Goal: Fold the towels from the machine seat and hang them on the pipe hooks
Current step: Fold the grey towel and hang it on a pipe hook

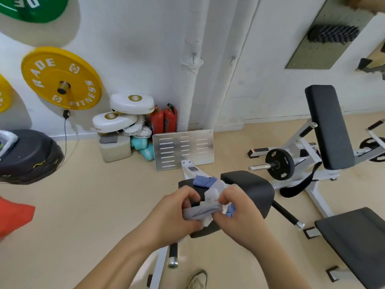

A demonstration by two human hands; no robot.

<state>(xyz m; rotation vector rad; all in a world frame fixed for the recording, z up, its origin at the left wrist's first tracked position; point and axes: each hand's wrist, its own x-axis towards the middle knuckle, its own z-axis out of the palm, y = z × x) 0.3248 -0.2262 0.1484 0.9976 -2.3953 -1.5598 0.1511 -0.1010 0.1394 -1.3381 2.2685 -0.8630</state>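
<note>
Barely begun, I judge: my left hand and right hand clutch the crumpled grey cloth towel over the black padded seat, blue cloth towel behind, metal pipe hooks bare.

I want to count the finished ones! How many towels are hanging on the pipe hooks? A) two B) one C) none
C: the pipe hooks are bare; the grey towel and blue towel are down at the machine seat.
</note>
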